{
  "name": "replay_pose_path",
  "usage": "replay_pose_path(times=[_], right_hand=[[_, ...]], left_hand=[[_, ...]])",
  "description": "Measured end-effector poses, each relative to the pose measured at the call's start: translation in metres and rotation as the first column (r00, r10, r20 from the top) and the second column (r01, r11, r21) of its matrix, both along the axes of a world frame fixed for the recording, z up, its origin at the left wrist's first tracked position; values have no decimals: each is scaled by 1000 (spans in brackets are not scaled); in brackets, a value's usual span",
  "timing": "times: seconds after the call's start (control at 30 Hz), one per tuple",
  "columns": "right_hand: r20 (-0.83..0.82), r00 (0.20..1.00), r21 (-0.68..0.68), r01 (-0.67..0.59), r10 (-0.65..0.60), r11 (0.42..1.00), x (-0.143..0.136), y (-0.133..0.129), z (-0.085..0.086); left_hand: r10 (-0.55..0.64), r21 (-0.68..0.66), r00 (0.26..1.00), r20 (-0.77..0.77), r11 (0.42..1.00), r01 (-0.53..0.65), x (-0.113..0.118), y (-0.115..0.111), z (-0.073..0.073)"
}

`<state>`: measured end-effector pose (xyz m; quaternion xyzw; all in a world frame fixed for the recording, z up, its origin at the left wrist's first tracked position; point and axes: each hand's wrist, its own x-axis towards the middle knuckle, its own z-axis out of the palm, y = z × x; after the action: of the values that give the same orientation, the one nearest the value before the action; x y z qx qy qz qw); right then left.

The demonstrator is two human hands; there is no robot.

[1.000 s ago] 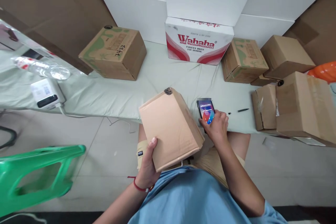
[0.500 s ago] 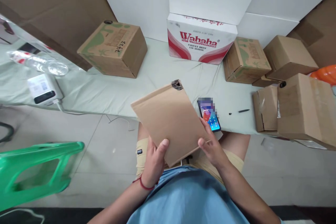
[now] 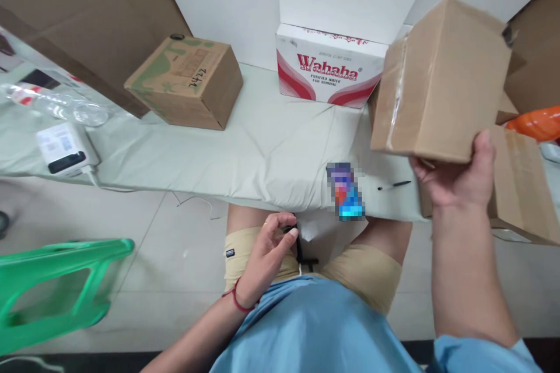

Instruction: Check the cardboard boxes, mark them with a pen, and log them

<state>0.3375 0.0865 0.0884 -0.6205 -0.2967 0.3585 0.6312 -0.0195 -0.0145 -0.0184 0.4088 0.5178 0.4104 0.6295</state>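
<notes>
Aloft, plain brown taped carton (image 3: 437, 81)

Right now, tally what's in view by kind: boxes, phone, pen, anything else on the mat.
Brown boxes: 3 (held box in right hand, green-print box, right-edge box; more may be hidden behind the held one)
Wahaha box: 1
Phone: 1
Pen: 1
White device: 1
Total: 7
</notes>
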Motion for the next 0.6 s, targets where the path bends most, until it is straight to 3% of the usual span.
replay_pose_path(times=[0.07, 0.17, 0.27, 0.33, 0.4, 0.5, 0.57, 0.6], right_hand=[[-25, 993, -87, 115, -117, 990, 21, 31, 19], [7, 989, -167, 144, -144, 975, 54, 73, 31], [64, 993, -211, 107, -96, 972, 90, 102, 26], [110, 993, -217, 62, -38, 974, 103, 108, 15], [148, 986, -191, 102, -74, 976, 97, 99, -3], [172, 955, -50, 255, -243, 966, 45, 55, -45], [142, 976, -2, 166, -164, 986, -3, 11, -77], [118, 989, -23, 97, -94, 995, -26, -11, -92]], left_hand=[[-3, 6, 1000, -23, 1000, 3, -1, 0, -1], [11, 18, 999, -45, 1000, -10, -5, 0, -3], [55, 27, 997, -61, 998, -53, -11, 2, -4], [106, 21, 992, -70, 994, -104, -18, 6, -5], [178, 25, 979, -96, 984, -177, -28, 15, -5], [333, 161, 913, -236, 940, -301, -52, 43, -6], [479, 359, 801, -359, 863, -355, -71, 71, -5], [575, 472, 717, -394, 796, -379, -81, 88, -3]])
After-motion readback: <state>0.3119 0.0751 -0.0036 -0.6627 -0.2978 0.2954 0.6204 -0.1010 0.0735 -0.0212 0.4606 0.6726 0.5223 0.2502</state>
